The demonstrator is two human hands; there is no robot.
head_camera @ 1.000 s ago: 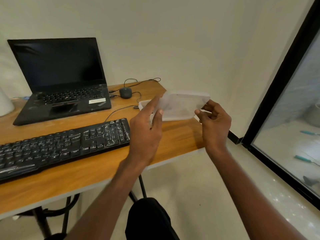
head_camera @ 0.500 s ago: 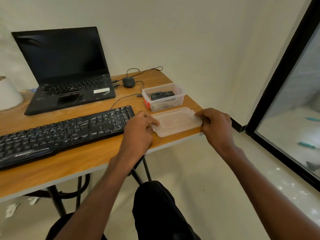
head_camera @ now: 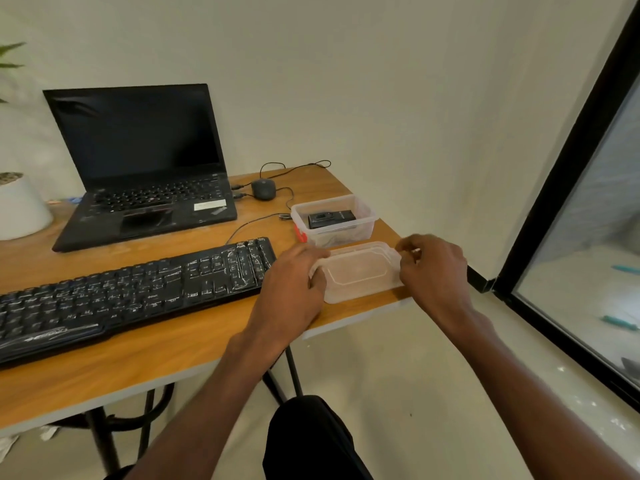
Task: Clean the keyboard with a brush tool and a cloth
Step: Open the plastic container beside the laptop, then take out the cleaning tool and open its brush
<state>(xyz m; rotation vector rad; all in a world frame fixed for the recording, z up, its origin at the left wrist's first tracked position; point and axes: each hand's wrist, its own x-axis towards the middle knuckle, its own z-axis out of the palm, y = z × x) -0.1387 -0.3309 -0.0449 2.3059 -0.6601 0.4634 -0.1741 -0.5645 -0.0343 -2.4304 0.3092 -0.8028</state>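
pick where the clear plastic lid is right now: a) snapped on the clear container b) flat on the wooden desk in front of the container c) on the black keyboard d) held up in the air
b: the clear plastic lid lies flat on the wooden desk, just in front of the open clear plastic container, between the left hand and right hand.

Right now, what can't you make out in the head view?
- Container contents: only a black object shows; no brush or cloth identifiable through the cloudy walls.
- Keyboard: left end cut off by the frame.
- Left hand, right hand: fingertips on the lid hidden by knuckles.
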